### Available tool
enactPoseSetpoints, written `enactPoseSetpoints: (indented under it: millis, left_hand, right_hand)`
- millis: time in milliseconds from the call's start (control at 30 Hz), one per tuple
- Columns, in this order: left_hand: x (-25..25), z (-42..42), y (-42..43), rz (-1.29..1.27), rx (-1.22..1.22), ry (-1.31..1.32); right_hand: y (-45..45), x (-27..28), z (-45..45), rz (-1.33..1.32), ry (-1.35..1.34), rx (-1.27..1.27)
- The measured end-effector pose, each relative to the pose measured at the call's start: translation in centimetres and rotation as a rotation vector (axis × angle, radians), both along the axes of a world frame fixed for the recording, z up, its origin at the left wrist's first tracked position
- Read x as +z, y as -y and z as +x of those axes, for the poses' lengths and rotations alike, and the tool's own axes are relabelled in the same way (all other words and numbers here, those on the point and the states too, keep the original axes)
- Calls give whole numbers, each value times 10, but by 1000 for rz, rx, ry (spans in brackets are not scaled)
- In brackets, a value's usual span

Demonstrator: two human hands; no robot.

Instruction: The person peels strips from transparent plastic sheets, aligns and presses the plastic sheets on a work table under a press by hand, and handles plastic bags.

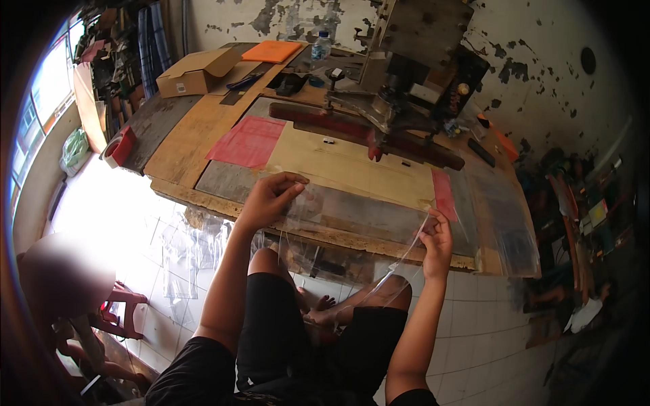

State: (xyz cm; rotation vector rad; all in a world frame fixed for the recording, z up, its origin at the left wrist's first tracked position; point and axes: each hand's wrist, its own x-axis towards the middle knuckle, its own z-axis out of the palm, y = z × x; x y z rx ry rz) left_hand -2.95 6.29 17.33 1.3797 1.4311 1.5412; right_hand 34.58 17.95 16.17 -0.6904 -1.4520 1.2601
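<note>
My left hand is over the front of the worktable, thumb and forefinger pinched together on a clear plastic sheet. Farther right, my right hand grips the sheet's other side between thumb and fingers. The film hangs loosely between both hands, over the table edge and my lap; its outline is hard to follow. Just beyond my hands lies a pale yellow board, with a pink sheet at its left end and a pink strip at its right. A dark red press bar is above its far edge.
A heavy machine stands behind the bar. A cardboard box, an orange folder, a water bottle and a red tape roll are on the table. Clear plastic pieces hang at left, near another person.
</note>
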Motion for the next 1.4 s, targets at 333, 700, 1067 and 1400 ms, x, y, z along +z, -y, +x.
enactPoseSetpoints:
  millis: [333,700,1067,1400]
  left_hand:
    - [-3,-1,-1,1,-50,46]
    - [-1,-2,-1,-33,-32,5]
    - [-15,-4,-6,13,-12,56]
    - [-2,-1,-1,-49,-2,57]
  right_hand:
    - [-4,-6,3,32,-12,17]
    - [-3,-3,2,25,-17,9]
    - [-2,-4,3,32,-15,6]
    - [-4,-5,3,56,-20,11]
